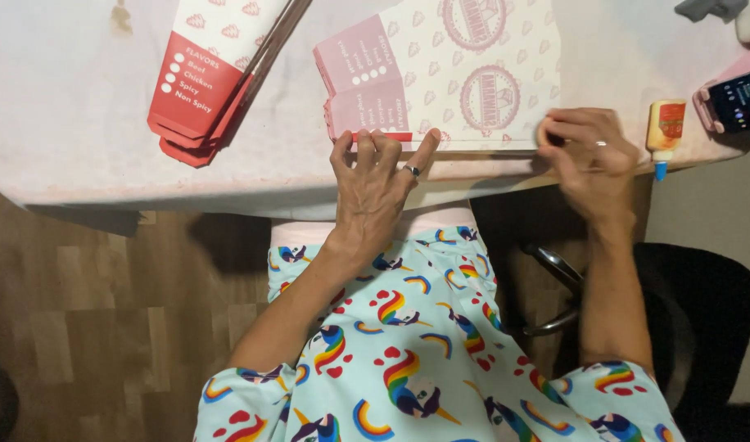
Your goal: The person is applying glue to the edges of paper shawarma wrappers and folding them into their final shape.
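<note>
Pink carton: a flat box blank (449, 78) lies at upper centre on the table (80, 155), near its front edge.
Left hand (375, 184): fingers (383, 146) spread flat, pressing its lower edge.
Right hand (588, 160): fingers curled, pinching the edge's right end.
Beyond: red folded cartons (199, 90) upper left; glue bottle (666, 124) far right.

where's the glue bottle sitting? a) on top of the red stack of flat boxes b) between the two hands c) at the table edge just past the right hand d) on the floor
c: the small glue bottle stands at the edge of the table, just beyond the right hand, which presses on the flat pink box.
</note>
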